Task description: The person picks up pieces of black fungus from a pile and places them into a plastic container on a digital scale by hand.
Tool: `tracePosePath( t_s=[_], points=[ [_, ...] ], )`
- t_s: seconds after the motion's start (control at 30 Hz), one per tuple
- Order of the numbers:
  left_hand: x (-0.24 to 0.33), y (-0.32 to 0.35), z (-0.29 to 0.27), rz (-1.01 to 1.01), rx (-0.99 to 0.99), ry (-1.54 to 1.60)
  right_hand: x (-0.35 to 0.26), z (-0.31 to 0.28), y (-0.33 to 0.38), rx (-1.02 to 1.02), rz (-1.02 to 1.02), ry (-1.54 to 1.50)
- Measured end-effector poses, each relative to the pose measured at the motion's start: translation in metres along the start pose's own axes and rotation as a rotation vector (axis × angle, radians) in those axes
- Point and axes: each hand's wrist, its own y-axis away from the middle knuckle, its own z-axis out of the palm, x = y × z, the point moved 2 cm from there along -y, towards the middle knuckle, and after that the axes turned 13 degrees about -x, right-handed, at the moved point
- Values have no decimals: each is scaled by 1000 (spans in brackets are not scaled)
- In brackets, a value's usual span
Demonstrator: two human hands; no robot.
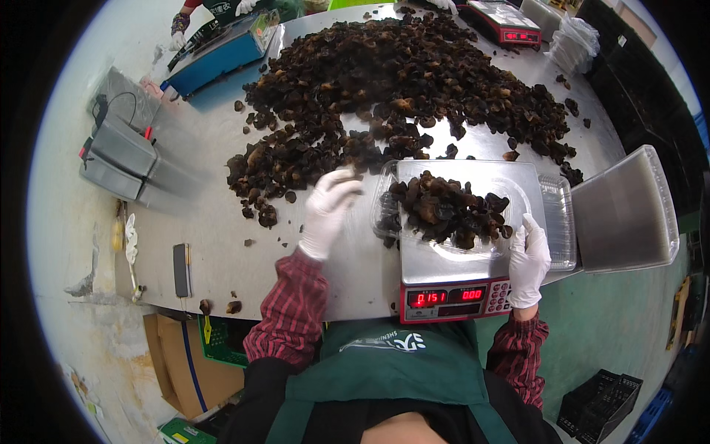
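Note:
A heap of dark brown wood ear mushrooms (pixel 444 211) lies in a clear plastic tray (pixel 390 200) on the steel plate of a red digital scale (pixel 473 268). My right hand (pixel 529 263), in a white glove, is at the plate's right side, its thumb and fingers pressed together at what looks like the tray's edge. To the left of the scale, my gloved left hand (pixel 330 213) hovers with bent fingers by the near edge of a big mushroom pile (pixel 392 70). Its fingertips are smeared by motion, so whether they hold anything is unclear.
Clear tray stacks (pixel 629 207) stand right of the scale; grey containers (pixel 122 152) stand far left. A dark phone-like slab (pixel 181 270) lies near the left front edge. Beyond the pile are a blue-sided scale (pixel 222 55), another red scale (pixel 506 26) and a co-worker's gloved hand (pixel 245 7).

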Motion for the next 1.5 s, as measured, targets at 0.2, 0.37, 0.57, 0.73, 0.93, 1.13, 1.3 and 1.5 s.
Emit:
tracePosePath(
  t_s=[0.2,0.37,0.57,0.73,0.93,1.13,1.3,1.5],
  points=[
    [70,-14,33,453,-448,-472,1,0,2,19,-44,37],
    [62,-8,6,276,-344,-73,13,-5,7,44,-44,55],
    [38,-14,4,56,-364,134,5,-3,5,-24,32,23],
    [35,-19,9,139,-187,72,-1,-4,5,-29,52,11],
    [-34,-33,-13,-45,-127,-241,12,-7,10,46,46,-62],
    [-109,-30,14,120,-192,-798,13,-3,10,23,1,30],
    [-116,-35,2,29,-146,-570,1,-12,11,18,28,-21],
    [-87,-21,-17,-227,6,56,9,-11,14,7,70,1]
  ],
)
